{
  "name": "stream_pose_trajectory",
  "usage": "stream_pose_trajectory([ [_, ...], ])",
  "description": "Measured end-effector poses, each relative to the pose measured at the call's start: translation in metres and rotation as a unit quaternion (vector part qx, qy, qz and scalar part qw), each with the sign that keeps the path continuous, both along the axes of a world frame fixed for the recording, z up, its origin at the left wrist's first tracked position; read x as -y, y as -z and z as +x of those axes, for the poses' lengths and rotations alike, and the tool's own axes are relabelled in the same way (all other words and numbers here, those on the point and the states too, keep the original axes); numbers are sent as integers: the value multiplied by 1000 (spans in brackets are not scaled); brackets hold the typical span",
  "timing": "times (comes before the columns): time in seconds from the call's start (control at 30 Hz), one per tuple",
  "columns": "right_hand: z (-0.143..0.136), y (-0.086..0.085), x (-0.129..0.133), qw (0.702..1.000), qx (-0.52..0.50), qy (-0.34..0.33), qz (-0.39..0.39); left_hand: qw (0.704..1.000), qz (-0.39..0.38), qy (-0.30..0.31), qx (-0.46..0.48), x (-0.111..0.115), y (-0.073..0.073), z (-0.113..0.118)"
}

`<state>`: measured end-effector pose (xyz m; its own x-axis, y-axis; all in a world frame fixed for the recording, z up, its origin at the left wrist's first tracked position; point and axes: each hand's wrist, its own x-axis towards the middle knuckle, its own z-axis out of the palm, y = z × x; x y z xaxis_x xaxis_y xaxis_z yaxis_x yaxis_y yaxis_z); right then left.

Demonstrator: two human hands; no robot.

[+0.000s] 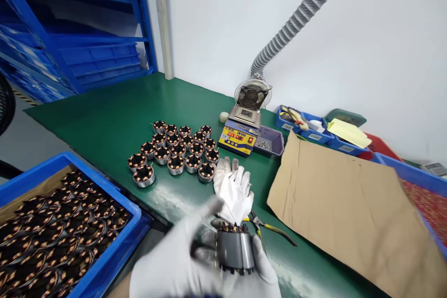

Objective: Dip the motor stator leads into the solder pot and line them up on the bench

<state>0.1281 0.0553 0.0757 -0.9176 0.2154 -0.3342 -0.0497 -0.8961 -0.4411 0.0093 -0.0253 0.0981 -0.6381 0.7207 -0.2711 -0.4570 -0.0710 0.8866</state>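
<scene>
My right hand (266,270), in a white glove, holds a motor stator (236,247) near the table's front edge. The stator is a grey metal ring with black slot insulators along its upper and lower rims. My left hand (171,253), also gloved and smeared by motion, is just left of the stator. Its raised thumb stands apart from the other fingers, and I cannot tell whether it touches the ring. Just beyond lie spare white gloves (234,193) and yellow-handled pliers (279,233). Several copper-wound stators (175,165) stand grouped farther back on the green table (115,107).
A blue crate (131,205) full of wound stators stands at left. A solder pot (237,139) sits beneath a fan and flexible duct (293,23), beside a purple tray (275,142). Cardboard (342,200) covers the right side; small blue bins (316,135) line the wall.
</scene>
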Motion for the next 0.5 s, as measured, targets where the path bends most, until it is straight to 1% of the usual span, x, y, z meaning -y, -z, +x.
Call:
stream_pose_trajectory([
  [0.03,0,1,-2,1000,2,-8,12,998,-7,59,-3,1,-1,3],
  [0.07,0,3,-3,1000,2,-19,23,995,-8,101,-7,2,-3,6],
  [0.1,1,5,-5,999,0,-33,32,993,-5,120,-14,1,-4,9],
  [0.13,2,7,-5,998,-2,-48,40,993,5,118,-23,0,-5,10],
  [0.17,4,10,-6,997,-4,-62,46,993,15,108,-33,-2,-6,10],
  [0.2,6,12,-7,996,-6,-71,53,995,25,85,-41,-4,-6,9],
  [0.23,8,14,-8,996,-5,-73,60,997,36,47,-44,-7,-6,7],
  [0.3,13,18,-9,995,-1,-63,77,996,64,-48,-33,-13,-5,1],
  [0.33,14,20,-10,995,2,-51,87,993,82,-79,-19,-16,-5,-2],
  [0.37,14,21,-11,994,7,-35,100,991,98,-86,-5,-18,-6,-3],
  [0.4,14,21,-11,993,13,-17,117,992,108,-69,3,-19,-7,-3],
  [0.43,14,21,-11,989,23,6,145,994,106,-36,4,-20,-8,-1],
  [0.5,12,18,-9,975,47,52,211,996,74,38,-15,-18,-11,4],
])
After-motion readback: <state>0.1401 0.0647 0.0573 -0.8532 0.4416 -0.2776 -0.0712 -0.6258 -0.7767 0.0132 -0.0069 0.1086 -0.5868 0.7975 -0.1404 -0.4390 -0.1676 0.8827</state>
